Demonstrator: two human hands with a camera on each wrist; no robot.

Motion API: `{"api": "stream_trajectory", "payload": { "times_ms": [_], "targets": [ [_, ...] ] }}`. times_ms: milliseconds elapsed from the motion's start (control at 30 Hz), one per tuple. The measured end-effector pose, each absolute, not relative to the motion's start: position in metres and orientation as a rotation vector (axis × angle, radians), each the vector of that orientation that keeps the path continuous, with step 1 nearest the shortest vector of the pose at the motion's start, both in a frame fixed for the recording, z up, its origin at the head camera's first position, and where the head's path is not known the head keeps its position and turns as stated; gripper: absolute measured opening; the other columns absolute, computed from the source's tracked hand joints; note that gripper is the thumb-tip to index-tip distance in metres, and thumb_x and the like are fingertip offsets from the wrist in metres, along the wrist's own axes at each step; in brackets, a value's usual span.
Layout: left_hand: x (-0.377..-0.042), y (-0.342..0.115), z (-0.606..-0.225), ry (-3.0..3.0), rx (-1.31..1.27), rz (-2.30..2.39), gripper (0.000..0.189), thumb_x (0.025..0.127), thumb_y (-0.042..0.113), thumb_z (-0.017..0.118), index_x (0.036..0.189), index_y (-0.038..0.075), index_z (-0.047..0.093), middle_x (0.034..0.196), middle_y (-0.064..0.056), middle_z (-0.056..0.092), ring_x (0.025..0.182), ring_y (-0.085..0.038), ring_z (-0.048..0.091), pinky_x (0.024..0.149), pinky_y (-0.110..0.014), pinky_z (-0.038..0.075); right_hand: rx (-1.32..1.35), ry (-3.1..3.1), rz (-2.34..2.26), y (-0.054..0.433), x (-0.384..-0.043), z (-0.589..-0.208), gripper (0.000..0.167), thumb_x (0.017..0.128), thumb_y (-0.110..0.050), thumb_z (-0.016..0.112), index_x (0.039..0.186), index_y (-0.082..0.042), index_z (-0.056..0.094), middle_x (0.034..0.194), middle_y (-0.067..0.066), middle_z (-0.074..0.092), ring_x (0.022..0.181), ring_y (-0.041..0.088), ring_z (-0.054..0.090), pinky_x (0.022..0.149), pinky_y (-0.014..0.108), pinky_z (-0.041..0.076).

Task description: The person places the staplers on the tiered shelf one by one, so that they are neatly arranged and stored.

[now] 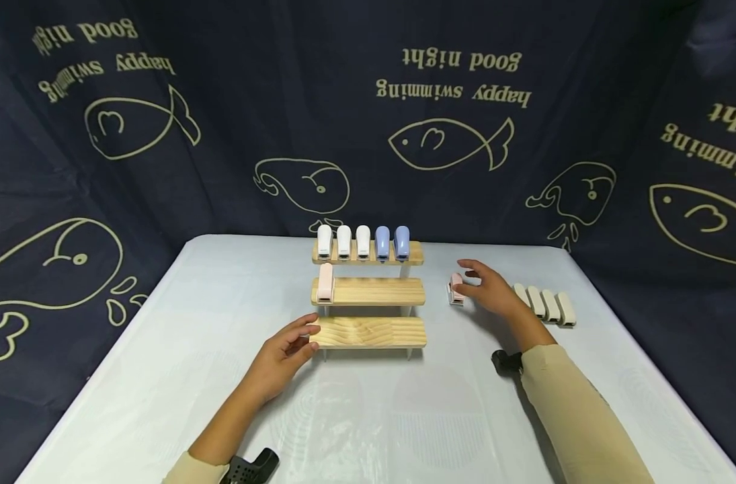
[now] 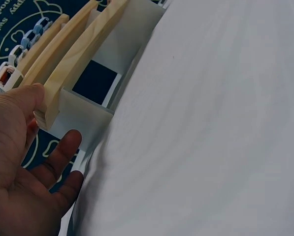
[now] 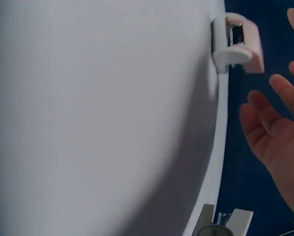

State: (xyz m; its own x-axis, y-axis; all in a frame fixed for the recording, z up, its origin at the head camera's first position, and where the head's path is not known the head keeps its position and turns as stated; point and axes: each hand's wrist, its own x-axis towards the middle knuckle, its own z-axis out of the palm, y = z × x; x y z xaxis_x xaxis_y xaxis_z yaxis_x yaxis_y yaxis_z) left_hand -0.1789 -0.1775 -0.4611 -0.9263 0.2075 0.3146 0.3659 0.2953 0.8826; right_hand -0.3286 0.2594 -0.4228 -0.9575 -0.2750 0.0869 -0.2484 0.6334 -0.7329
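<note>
Head view shows a person setting small staplers out on a three-tier wooden stand (image 1: 370,332), judging by how things lie: three white staplers (image 1: 344,240) and two blue staplers (image 1: 392,242) line the top tier, and one pink stapler (image 1: 325,282) stands at the left end of the middle tier (image 1: 382,290). The step in hand looks like collecting a second one, the loose pink stapler (image 1: 456,288), which sits on the tabletop (image 1: 434,417) to the right of the stand, well apart from it.

The right hand (image 1: 491,292) is at this stapler with its fingers spread and loosely bent, grasping nothing as far as the views tell. From above, the thumb and fingers seem to flank it; the right wrist view shows a gap, the stapler lying just beyond the fingertips. Whether the thumb brushes it is unclear.

The left hand (image 1: 283,353) holds the left end of the lowest board lightly between thumb and forefinger, its other fingers loose, probably to steady the stand.

The next move likely calls for closing the right fingers on the stapler's sides and lifting it toward the middle tier. Four cream staplers (image 1: 544,304) lie near the right forearm.
</note>
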Motion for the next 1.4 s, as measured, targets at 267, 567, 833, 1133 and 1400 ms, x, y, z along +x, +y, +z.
{"api": "stream_trajectory", "payload": {
  "times_ms": [267, 567, 833, 1133, 1400],
  "targets": [
    [-0.178, -0.177, -0.461, -2.416, -0.54, -1.713, 0.033, 0.097, 0.017, 0.067, 0.126, 0.004, 0.065, 0.148, -0.006, 0.049, 0.126, -0.026, 0.054, 0.1, -0.037, 0.048, -0.499, 2.703, -1.178, 0.263, -0.337, -0.43, 0.071, 0.095, -0.02, 0.07, 0.151, 0.003, 0.033, 0.149, 0.025, 0.04, 0.13, 0.044, 0.045, 0.099, 0.056, 0.044],
    [-0.179, -0.178, -0.462, -2.412, -0.537, -1.699, 0.031, 0.097, 0.016, 0.067, 0.125, 0.004, 0.066, 0.147, -0.006, 0.05, 0.125, -0.025, 0.055, 0.099, -0.039, 0.049, -0.523, 2.709, -1.121, 0.263, -0.335, -0.432, 0.074, 0.092, -0.016, 0.073, 0.151, 0.003, 0.032, 0.142, 0.026, 0.048, 0.127, 0.043, 0.049, 0.096, 0.049, 0.046],
    [-0.18, -0.177, -0.461, -2.417, -0.53, -1.695, 0.032, 0.096, 0.016, 0.068, 0.126, 0.004, 0.066, 0.147, -0.006, 0.05, 0.123, -0.025, 0.056, 0.099, -0.038, 0.049, -0.545, 2.758, -1.046, 0.262, -0.334, -0.435, 0.076, 0.091, -0.01, 0.073, 0.152, 0.003, 0.029, 0.136, 0.028, 0.053, 0.124, 0.042, 0.052, 0.094, 0.049, 0.049],
    [-0.18, -0.177, -0.462, -2.406, -0.531, -1.719, 0.031, 0.096, 0.015, 0.068, 0.125, 0.004, 0.066, 0.147, -0.007, 0.05, 0.122, -0.024, 0.057, 0.098, -0.036, 0.049, -0.532, 2.777, -1.055, 0.263, -0.331, -0.437, 0.076, 0.091, -0.011, 0.073, 0.152, 0.003, 0.029, 0.135, 0.028, 0.054, 0.123, 0.043, 0.052, 0.094, 0.05, 0.048],
    [-0.18, -0.177, -0.462, -2.401, -0.531, -1.728, 0.031, 0.096, 0.015, 0.068, 0.125, 0.004, 0.066, 0.147, -0.007, 0.05, 0.123, -0.024, 0.056, 0.099, -0.037, 0.049, -0.499, 2.738, -1.199, 0.26, -0.332, -0.437, 0.07, 0.092, -0.012, 0.072, 0.148, 0.004, 0.033, 0.141, 0.029, 0.047, 0.129, 0.046, 0.046, 0.101, 0.056, 0.043]
  ]
}}
